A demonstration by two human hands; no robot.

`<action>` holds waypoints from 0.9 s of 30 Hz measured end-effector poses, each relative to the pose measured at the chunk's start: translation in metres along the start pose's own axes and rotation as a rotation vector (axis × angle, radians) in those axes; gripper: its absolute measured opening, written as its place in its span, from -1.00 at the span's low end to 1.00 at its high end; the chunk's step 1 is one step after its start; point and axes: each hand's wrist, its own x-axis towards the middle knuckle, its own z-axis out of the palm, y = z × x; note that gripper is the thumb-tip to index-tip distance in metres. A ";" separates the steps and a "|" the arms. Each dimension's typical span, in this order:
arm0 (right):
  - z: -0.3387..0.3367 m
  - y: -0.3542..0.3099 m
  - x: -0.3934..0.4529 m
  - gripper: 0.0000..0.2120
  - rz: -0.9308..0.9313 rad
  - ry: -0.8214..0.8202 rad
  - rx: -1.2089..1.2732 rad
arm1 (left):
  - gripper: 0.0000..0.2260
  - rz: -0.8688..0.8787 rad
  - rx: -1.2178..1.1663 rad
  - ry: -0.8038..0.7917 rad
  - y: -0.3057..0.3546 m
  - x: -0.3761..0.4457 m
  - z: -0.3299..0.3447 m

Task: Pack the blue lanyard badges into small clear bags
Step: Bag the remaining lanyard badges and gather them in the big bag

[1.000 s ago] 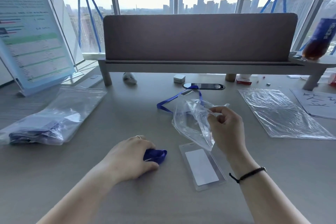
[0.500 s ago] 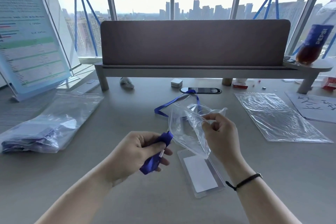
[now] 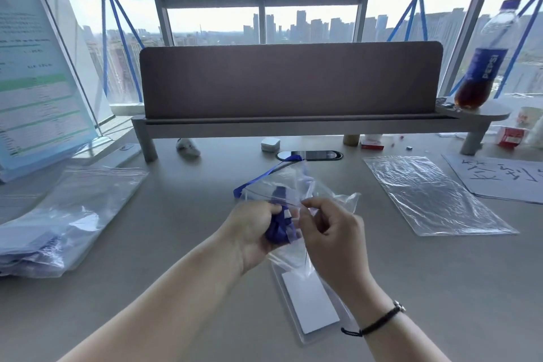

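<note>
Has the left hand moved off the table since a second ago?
Yes. The left hand rose off the table, carrying the bunched lanyard to the clear bag, above the badge holder.

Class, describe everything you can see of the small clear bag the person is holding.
The small clear bag is thin, crinkled, see-through plastic, held above the grey table, its mouth towards the person. The right hand pinches its rim; the left hand pushes a bunched blue lanyard into it. It hangs over the clear badge holder.
</note>
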 end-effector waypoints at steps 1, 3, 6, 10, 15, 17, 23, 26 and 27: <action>0.000 -0.001 -0.001 -0.80 -0.039 0.011 -0.029 | -0.77 0.002 0.007 0.020 0.001 0.008 0.004; 0.000 -0.001 0.000 -0.83 -0.070 0.030 -0.054 | -0.72 0.000 0.030 0.041 0.003 0.022 0.010; -0.006 0.001 0.004 -0.86 -0.052 0.086 -0.020 | -0.67 -0.013 0.010 0.020 0.001 0.040 0.020; -0.010 0.004 0.010 -0.88 -0.020 0.143 0.043 | -0.94 -0.035 0.017 -0.088 0.000 0.053 0.034; -0.020 0.014 0.021 -0.87 0.072 0.221 0.026 | -0.72 -0.088 0.142 -0.111 0.003 0.065 0.041; -0.023 0.022 0.027 -0.83 0.136 0.264 0.033 | -0.69 -0.022 0.232 -0.102 0.005 0.055 0.044; -0.023 0.032 0.035 -0.82 0.288 0.297 0.116 | -0.82 0.297 0.544 -0.230 -0.003 0.005 0.025; -0.027 0.034 0.036 -0.82 0.322 0.317 0.145 | -0.88 0.373 0.663 -0.281 -0.009 -0.009 0.000; -0.028 0.034 0.036 -0.82 0.344 0.318 0.180 | -0.90 0.390 0.746 -0.298 -0.014 -0.011 -0.008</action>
